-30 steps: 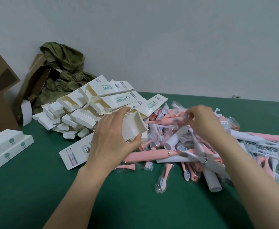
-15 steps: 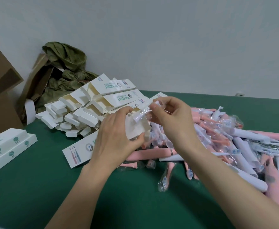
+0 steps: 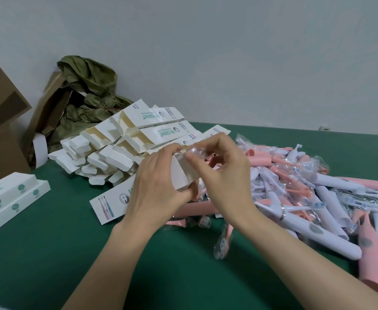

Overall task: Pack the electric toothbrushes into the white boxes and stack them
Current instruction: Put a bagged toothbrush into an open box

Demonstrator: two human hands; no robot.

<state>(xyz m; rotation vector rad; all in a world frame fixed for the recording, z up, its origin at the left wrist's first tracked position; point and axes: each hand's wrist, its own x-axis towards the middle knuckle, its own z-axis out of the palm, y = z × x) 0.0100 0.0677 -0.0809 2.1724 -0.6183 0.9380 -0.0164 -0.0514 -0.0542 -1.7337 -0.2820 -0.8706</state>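
The green desk (image 3: 49, 253) slopes away under a loose heap of toothbrushes (image 3: 306, 186), pink and white handles mixed with wrapped brush heads; a careless elbow or forearm on that side could roll some off the near edge. The pile of open boxes (image 3: 120, 148) leans behind the hands with its flaps sticking out; a knock from the left wrist could likely topple it into the work. The closed boxes (image 3: 9, 198) stacked at far left lie well apart and seem safe. The left hand (image 3: 159, 189) has its fingers curled round the open end of a white box (image 3: 181, 175), held just above the heap; too tight a squeeze could crush the mouth and block entry. The right hand (image 3: 226, 177) pinches a small clear-wrapped piece (image 3: 194, 151), probably a brush head though blurred, at that mouth; the slippery wrap may snag on a flap, or slide out and vanish among the others.
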